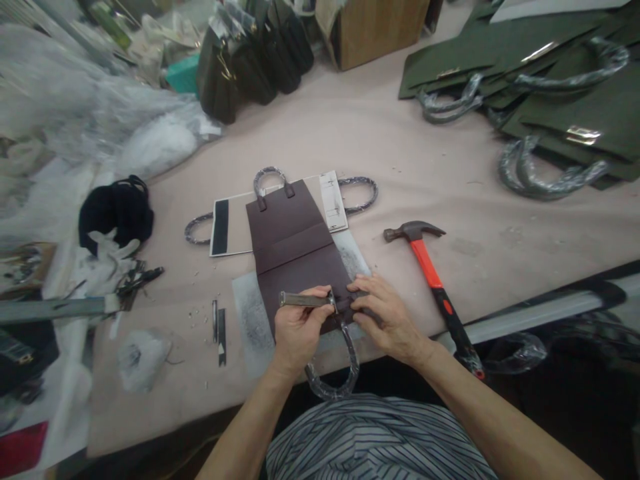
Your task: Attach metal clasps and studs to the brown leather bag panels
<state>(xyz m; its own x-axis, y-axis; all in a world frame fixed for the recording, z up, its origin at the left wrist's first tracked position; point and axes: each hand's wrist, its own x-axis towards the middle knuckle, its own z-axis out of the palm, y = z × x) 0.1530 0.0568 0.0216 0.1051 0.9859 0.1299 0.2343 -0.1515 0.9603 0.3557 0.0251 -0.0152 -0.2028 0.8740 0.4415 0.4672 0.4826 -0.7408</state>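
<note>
A dark brown leather bag panel (295, 247) lies on the table, with plastic-wrapped handles at its far and near ends. My left hand (300, 327) pinches a metal punch tool (305, 301), held nearly flat above the panel's near edge. On the panel's near right corner rests my right hand (383, 310), fingers bent and a little apart, pressing the leather by a handle tab. The wrapped near handle (335, 390) hangs over the table edge. Under the panel are a pale lined piece (237, 223) and a grey slab (245, 320).
An orange and black claw hammer (427, 263) lies right of the panel. Two slim tools (221, 337) lie to the left, near a plastic bag (143, 360). Green bag panels (560, 87) fill the far right. Dark bags (250, 60) and a cardboard box (380, 30) stand behind.
</note>
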